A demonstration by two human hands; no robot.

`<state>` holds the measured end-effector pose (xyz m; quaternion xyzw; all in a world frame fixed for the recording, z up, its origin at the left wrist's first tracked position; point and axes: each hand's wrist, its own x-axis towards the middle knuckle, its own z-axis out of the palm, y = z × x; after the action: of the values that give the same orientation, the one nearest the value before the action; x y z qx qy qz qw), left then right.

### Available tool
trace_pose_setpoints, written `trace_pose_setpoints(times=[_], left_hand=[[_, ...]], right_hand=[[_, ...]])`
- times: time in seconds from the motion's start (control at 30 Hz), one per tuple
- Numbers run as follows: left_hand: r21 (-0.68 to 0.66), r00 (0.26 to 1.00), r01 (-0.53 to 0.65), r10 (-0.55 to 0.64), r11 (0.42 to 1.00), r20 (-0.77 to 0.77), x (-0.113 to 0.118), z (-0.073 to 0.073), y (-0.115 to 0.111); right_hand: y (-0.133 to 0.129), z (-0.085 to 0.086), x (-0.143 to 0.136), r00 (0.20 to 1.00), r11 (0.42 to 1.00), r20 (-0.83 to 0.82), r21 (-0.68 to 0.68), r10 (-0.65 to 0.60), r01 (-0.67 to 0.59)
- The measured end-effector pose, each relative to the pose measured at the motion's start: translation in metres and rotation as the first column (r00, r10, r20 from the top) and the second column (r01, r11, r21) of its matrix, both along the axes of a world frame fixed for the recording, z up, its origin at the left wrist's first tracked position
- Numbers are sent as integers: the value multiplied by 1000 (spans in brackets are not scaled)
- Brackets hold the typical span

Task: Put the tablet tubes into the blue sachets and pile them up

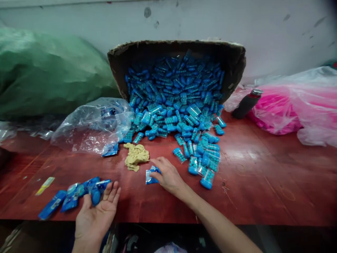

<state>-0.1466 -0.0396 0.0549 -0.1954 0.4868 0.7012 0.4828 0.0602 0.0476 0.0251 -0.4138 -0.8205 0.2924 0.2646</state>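
My left hand (98,211) is palm up at the table's front edge, fingers spread, with a blue-capped container (96,195) just beyond its palm. Several blue packets (70,198) lie beside it on the red table. Near the middle, the fingers of my right hand (167,174) are on a small blue and clear packet (151,175). A crumpled yellowish cloth (135,156) lies just behind that packet. Many blue-capped clear containers (179,105) spill from a tipped box (176,44) onto the table, some reaching to the right of my right hand.
A clear plastic bag (92,123) with blue items and a large green bag (50,73) are at the left. On the right stand a tilted dark bottle (247,103) and bags of pink items (276,109). A yellow and white cutter (45,186) lies front left.
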Motion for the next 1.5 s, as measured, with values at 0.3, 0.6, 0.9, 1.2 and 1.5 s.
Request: trace_pose_setpoints(times=[0.3, 0.6, 0.9, 1.2, 1.5], left_hand=[[147, 999, 37, -33, 988, -30, -7, -1, 7], [87, 956, 285, -276, 955, -98, 18, -30, 2], [-7, 786, 554, -525, 833, -328, 82, -42, 1], [23, 794, 556, -522, 831, -311, 100, -40, 4], [141, 797, 582, -528, 801, -292, 114, -34, 8]], right_hand=[[64, -20, -76, 963, 1000, 270, 8, -14, 12], [16, -24, 1, 945, 994, 325, 89, 33, -66], [-10, -47, -1, 935, 973, 336, 229, -110, 32], [-38, -16, 11, 972, 956, 136, 251, -190, 152], [-46, -13, 17, 776, 816, -481, -573, -408, 74]])
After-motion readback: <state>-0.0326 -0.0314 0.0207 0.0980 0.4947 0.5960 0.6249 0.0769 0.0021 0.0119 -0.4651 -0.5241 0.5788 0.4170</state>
